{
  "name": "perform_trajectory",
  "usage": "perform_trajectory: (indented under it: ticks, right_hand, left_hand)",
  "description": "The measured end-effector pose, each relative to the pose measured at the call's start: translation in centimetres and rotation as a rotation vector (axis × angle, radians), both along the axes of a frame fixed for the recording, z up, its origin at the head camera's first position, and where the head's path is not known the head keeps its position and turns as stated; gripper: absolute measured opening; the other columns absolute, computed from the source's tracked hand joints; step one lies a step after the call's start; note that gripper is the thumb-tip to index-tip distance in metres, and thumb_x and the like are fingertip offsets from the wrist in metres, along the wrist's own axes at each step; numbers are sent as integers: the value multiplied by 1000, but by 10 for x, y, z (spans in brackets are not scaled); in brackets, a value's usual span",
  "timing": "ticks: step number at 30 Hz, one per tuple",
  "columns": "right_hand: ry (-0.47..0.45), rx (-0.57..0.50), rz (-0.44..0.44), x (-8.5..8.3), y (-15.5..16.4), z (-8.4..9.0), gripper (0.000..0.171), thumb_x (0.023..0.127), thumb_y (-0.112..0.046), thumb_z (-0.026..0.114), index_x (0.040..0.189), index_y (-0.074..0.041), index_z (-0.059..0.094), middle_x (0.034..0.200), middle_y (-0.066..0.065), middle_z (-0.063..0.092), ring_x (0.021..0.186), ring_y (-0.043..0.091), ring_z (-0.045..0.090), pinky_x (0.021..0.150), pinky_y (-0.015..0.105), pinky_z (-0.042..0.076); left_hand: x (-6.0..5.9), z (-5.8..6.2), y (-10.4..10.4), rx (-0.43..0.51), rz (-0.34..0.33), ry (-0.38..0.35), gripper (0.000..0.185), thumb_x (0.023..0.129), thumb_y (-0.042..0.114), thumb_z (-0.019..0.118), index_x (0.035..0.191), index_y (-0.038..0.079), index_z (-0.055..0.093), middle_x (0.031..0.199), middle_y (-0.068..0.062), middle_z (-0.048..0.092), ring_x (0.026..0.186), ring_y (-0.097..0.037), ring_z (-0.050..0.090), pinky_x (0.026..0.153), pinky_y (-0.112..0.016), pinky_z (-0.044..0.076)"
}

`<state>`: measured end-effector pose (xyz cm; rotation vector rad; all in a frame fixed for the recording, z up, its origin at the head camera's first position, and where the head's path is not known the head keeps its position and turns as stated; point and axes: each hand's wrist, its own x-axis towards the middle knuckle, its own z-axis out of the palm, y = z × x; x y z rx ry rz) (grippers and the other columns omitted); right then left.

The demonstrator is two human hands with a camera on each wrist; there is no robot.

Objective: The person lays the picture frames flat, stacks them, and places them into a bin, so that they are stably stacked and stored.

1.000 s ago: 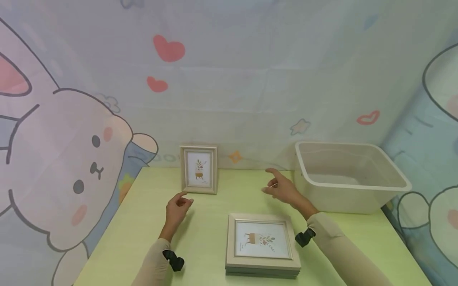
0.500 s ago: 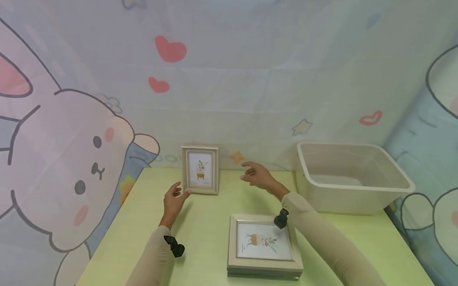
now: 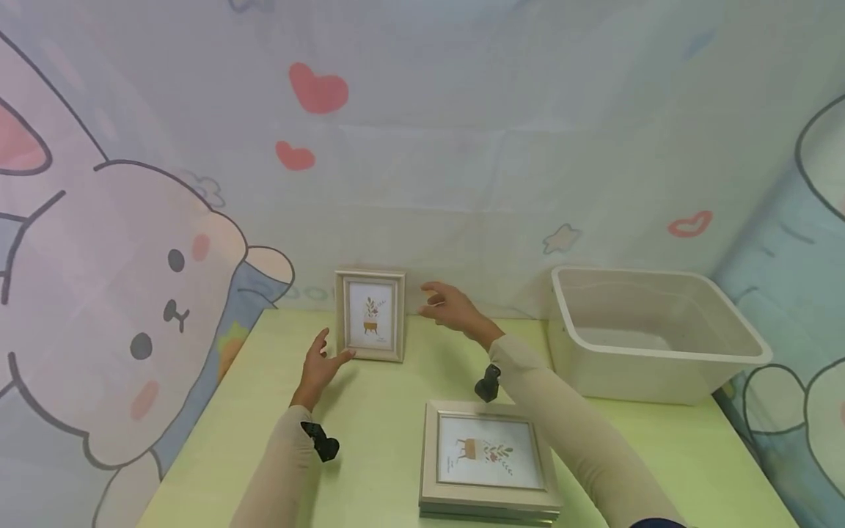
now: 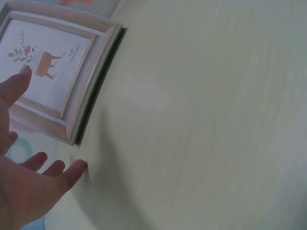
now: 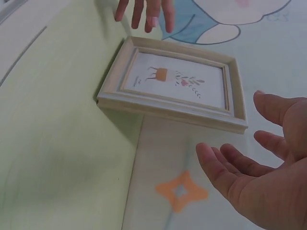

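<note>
Upright frame (image 3: 370,315) stands by the backdrop (image 3: 422,198), likely leaning on it. My left hand (image 3: 320,369) at its 8 o'clock, right hand (image 3: 454,305) at 3: both loosely spread, holding nothing, straddling it. Left-thumb contact unclear. Frame stack (image 3: 488,451) at 5, flat, presumably for stability.

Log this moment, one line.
left hand: by standing picture frame, left side | right hand: apart, right side | stacked picture frames: lying nearer wearer | plastic bin: right
</note>
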<state>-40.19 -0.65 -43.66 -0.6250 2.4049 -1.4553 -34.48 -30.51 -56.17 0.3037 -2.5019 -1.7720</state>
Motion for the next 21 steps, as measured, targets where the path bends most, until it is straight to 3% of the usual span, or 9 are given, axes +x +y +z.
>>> perform_trajectory:
  ticks: [15, 21]
  right_hand:
    - [26, 73, -63, -20, -39, -2, 70, 96, -25, 67, 156, -14, 33, 154, 26, 40, 136, 41, 48, 107, 52, 46]
    - [65, 142, -55, -28, -50, 2, 78, 94, -30, 70, 158, -16, 28, 159, 21, 35, 145, 40, 37, 114, 52, 38]
  left_hand:
    - [-19, 9, -4, 54, -55, -93, 93, 95, 25, 68, 162, 15, 4, 164, -28, 9, 150, -48, 17, 117, -62, 27]
    - [-29, 12, 0, 74, -73, -109, 97, 94, 26, 70, 162, 18, 2, 163, -28, 12, 146, -49, 27, 112, -63, 34]
